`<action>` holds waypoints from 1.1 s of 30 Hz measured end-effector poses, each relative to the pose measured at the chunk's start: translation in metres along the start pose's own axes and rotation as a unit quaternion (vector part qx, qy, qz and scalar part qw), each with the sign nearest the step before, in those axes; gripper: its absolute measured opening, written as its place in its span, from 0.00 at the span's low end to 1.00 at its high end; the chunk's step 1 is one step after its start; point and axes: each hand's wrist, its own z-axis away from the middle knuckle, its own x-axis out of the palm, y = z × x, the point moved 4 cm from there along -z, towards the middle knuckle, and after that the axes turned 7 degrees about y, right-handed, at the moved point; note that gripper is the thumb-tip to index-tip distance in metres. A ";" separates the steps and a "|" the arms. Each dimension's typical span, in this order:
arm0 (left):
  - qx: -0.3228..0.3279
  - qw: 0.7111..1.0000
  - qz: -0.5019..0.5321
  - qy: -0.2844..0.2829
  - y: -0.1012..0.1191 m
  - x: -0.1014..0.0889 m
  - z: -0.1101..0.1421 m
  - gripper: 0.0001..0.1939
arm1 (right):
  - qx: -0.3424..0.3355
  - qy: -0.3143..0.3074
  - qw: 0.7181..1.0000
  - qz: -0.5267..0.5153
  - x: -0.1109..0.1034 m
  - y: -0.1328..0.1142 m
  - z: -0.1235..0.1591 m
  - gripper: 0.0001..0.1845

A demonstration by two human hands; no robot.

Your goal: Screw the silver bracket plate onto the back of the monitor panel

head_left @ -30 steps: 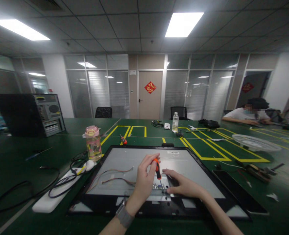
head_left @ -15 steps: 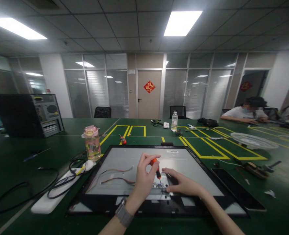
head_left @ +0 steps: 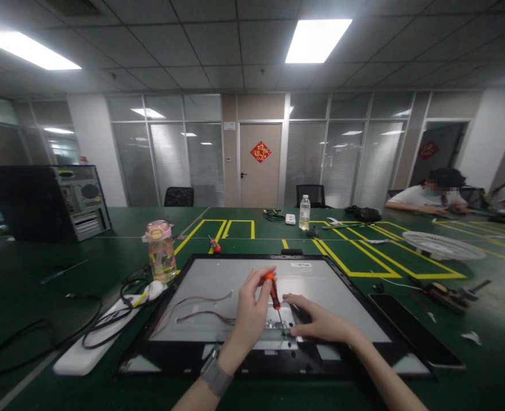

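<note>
My left hand (head_left: 255,299), with a watch (head_left: 217,372) on its wrist, is closed on the handle of an orange and black screwdriver (head_left: 273,292). The screwdriver leans a little, its shaft pointing down at a metal bracket with connectors (head_left: 278,325) on the back of a flat display panel (head_left: 218,279). My right hand (head_left: 321,321) rests at the bracket's right side, thumb and fingers apart around its edge. Whether its fingertips press on a small part there I cannot make out. Thin wires (head_left: 205,314) run over the panel left of my left hand.
Left of the panel lie a white power strip (head_left: 81,354) with black cables and a pink-lidded bottle (head_left: 161,251). A computer case (head_left: 42,200) stands farther left. At right are a black phone-like slab (head_left: 415,331) and a white ring (head_left: 443,244). Another person (head_left: 428,197) sits far right.
My left fingers have shifted around the screwdriver handle, rising off it and closing on it again. The screwdriver tip stays at the bracket, and my right hand has hardly moved.
</note>
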 end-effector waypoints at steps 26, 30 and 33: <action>-0.019 1.000 0.015 0.003 -0.001 -0.002 -0.002 0.10 | -0.010 0.005 1.000 0.004 0.001 0.002 -0.001 0.42; 0.006 1.000 -0.001 0.005 0.000 -0.002 -0.001 0.10 | -0.013 0.005 1.000 0.004 0.001 0.003 -0.001 0.43; -0.035 0.999 0.030 -0.005 -0.002 -0.001 -0.001 0.14 | -0.006 0.000 1.000 0.001 0.001 0.002 -0.001 0.43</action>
